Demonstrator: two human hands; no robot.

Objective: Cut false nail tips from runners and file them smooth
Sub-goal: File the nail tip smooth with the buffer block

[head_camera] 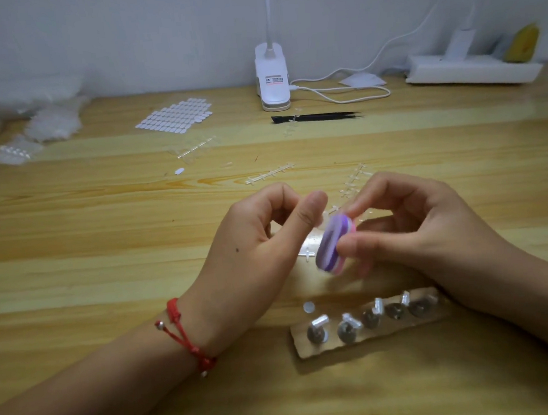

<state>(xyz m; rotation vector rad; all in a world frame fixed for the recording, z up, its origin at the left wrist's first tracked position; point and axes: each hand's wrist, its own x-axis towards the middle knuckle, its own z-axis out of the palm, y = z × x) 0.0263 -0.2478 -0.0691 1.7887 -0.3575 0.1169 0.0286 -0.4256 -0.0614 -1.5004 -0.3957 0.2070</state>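
We see both hands close together at frame centre, over the worktop (108, 267).
Right hand (423, 229) grips the purple-pink file block (332, 245); left hand (262, 240) is pinched at the block's top edge, and we cannot tell what it holds. Clear runners (270, 174) lie just above.

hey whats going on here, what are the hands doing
A person is filing at a wooden table. The right hand grips a purple and pink nail file block, which is blurred. The left hand has its thumb and curled fingers closed at the block's upper end; what it holds is too small to see. Bare clear runners lie behind the hands.
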